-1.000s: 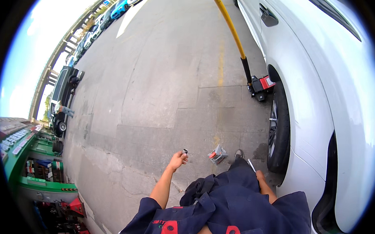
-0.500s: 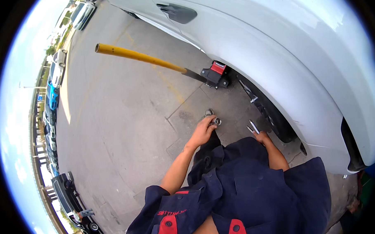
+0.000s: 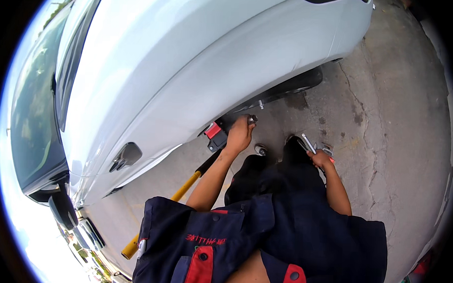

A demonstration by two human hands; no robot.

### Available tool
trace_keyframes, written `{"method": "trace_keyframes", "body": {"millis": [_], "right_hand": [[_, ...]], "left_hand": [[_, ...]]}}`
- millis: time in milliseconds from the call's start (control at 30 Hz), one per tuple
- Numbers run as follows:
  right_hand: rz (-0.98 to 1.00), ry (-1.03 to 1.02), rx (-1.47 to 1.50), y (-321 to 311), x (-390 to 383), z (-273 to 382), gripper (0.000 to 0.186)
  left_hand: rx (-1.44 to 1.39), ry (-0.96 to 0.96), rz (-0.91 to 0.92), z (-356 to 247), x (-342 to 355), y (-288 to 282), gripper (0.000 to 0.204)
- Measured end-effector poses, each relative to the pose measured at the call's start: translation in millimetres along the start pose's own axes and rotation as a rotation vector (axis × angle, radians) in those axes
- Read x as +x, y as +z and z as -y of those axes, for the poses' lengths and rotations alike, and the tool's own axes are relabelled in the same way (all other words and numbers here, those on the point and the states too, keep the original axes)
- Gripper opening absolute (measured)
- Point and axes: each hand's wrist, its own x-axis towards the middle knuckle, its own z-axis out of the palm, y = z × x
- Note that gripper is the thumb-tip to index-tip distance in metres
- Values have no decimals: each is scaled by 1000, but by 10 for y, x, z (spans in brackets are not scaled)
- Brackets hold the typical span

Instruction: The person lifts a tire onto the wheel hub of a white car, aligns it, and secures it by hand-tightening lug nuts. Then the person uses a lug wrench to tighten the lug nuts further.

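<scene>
My left hand (image 3: 240, 134) is closed on a short, hollow silver metal piece that looks like a socket (image 3: 252, 119), close to the car's wheel (image 3: 298, 84). A small silver part (image 3: 261, 105) sticks out from the wheel. Lower and to the right, my right hand (image 3: 319, 157) grips slim silver metal tools (image 3: 308, 142), whose exact kind I cannot make out. An orange-red tip (image 3: 331, 159) shows beside its fingers. Left of my left hand, a red and black floor jack (image 3: 216, 136) stands at the car's lower edge.
The white car (image 3: 189, 55) fills the upper left. From the jack, a yellow handle (image 3: 187, 185) slopes down past my left forearm. My shoes (image 3: 260, 149) are on the cracked concrete floor (image 3: 386, 127). A side mirror (image 3: 62, 205) juts out at far left.
My view has turned right, so the car now lies across the upper left and the jack handle runs beside my left arm. My left hand has come closer to the wheel. Both hands keep their holds.
</scene>
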Motion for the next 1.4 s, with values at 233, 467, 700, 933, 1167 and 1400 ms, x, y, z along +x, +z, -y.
{"method": "trace_keyframes", "body": {"millis": [233,467,700,933,1167,1400], "right_hand": [[-322,160,74,1006,901,-1061,43],[-314,336,-45,1339,2923,-2038,45],[-315,69,-300,1397,5113,-2870,35],[-202,-137,-747,763,5605,-2367,38],[-517,-197,-474,674,5680,-2326,35],[-239,-436,-282,428,6424,-3226,36]], "left_hand": [[342,346,-332,590,933,203,34],[283,289,-941,1153,1349,957,42],[380,426,-1336,1089,1493,1196,42],[485,369,-1254,1141,1384,1132,33],[160,573,-966,1576,896,997,28],[88,-10,-1144,3675,-660,1883,26]]}}
